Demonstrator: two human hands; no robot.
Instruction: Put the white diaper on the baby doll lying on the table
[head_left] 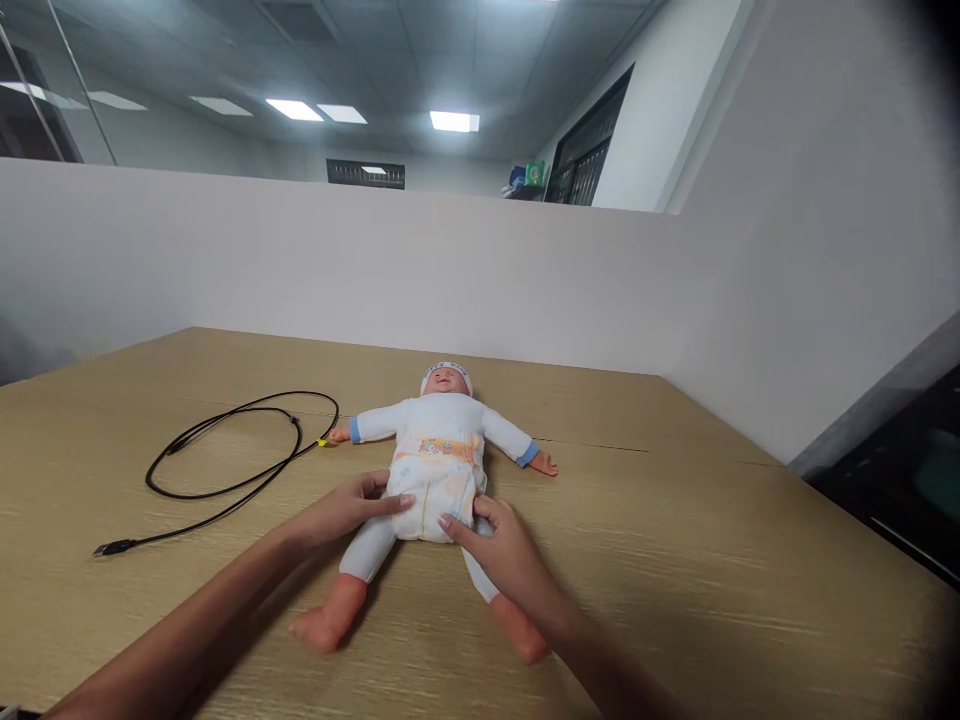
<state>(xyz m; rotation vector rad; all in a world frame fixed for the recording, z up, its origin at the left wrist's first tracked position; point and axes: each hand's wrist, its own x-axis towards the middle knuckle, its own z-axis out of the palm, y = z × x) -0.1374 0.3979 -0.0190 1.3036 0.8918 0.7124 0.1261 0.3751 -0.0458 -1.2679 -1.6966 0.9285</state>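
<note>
A baby doll in a white suit with blue cuffs and a white headband lies on its back, arms spread and feet toward me. Round its waist is a white diaper with an orange printed band at the front. My left hand grips the diaper's left edge near the doll's hip, thumb on the front and fingers partly hidden at the side. On the opposite edge, my right hand pinches the diaper by the leg opening, its thumb resting on the front.
The wooden table carries a coiled black cable with a USB plug, left of the doll; its yellow tag lies by the doll's hand. A low pale wall rises behind the table. At the right edge is a dark object.
</note>
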